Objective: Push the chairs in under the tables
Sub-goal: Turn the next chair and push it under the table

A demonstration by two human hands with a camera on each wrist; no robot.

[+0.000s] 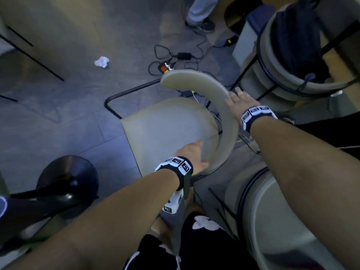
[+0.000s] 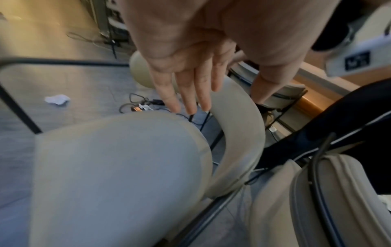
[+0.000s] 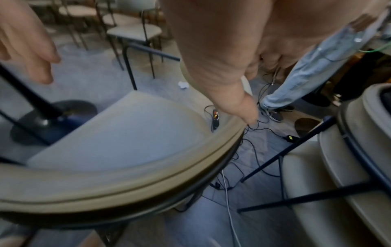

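A beige chair stands in front of me, its seat (image 1: 169, 129) (image 2: 118, 167) (image 3: 127, 133) in the middle and its curved backrest (image 1: 194, 82) (image 2: 239, 127) (image 3: 148, 183) arching to the right. My left hand (image 1: 191, 154) (image 2: 225, 98) straddles the near end of the backrest. Its straight fingers (image 2: 190, 93) lie on the inner side and the thumb on the outer side. My right hand (image 1: 237, 100) (image 3: 253, 90) holds the backrest farther along, thumb along the top rim, fingers curled over the outer face.
A black round table base (image 1: 68, 178) sits at lower left. More beige chairs stand at right (image 1: 292, 88) and lower right (image 1: 272, 221). Cables and a power strip (image 1: 169, 65) lie on the floor beyond, with crumpled paper (image 1: 101, 61). Another person's legs (image 1: 200, 14) stand at the top.
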